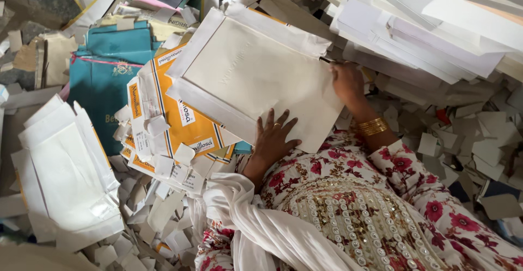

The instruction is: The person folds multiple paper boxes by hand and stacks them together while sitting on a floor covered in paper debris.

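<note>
A large flattened white cardboard box (pixel 256 74) lies tilted on a heap of paper in front of me. My left hand (pixel 272 140) rests flat on its lower corner, fingers spread, a ring on one finger. My right hand (pixel 347 81), with gold bangles (pixel 373 126) at the wrist, grips the box's right edge; a thin dark object pokes out by its fingers, too small to make out. Under the white box lies a stack of flattened orange-and-white boxes (pixel 185 124). My floral sleeve and white scarf (pixel 261 222) fill the lower middle.
Teal flattened boxes (pixel 109 80) lie at the left, and a white folded carton (pixel 65 178) at lower left. A tall pile of white sheets (pixel 425 25) rises at upper right. Torn white paper scraps (pixel 479 145) cover the floor all around.
</note>
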